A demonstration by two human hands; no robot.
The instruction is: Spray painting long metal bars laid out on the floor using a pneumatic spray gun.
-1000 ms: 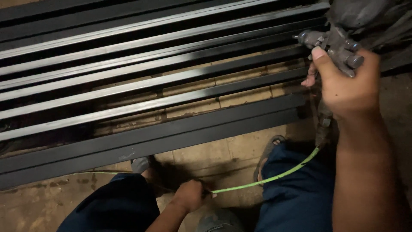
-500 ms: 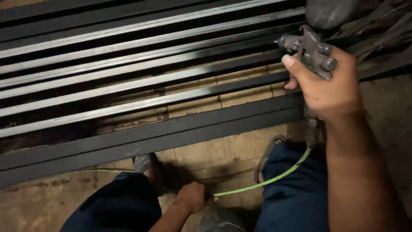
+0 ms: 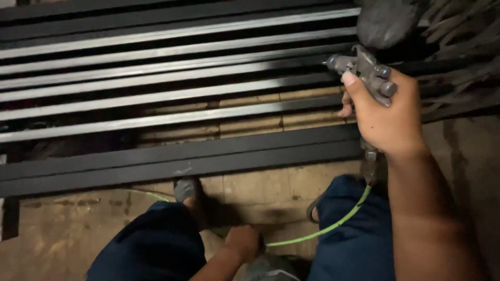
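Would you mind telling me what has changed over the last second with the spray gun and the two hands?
The right hand has carried the spray gun leftward along the metal bars, keeping its grip. The left hand stays low on the green hose, between the knees. Nothing was let go or newly grasped.

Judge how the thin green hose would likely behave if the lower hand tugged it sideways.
The green hose sags in a curve between the left hand and the spray gun, so it is probably floppy and light. It looks smooth, so it might slip through the fingers. One end seems fixed under the gun in the right hand, so a tug would likely pull there.
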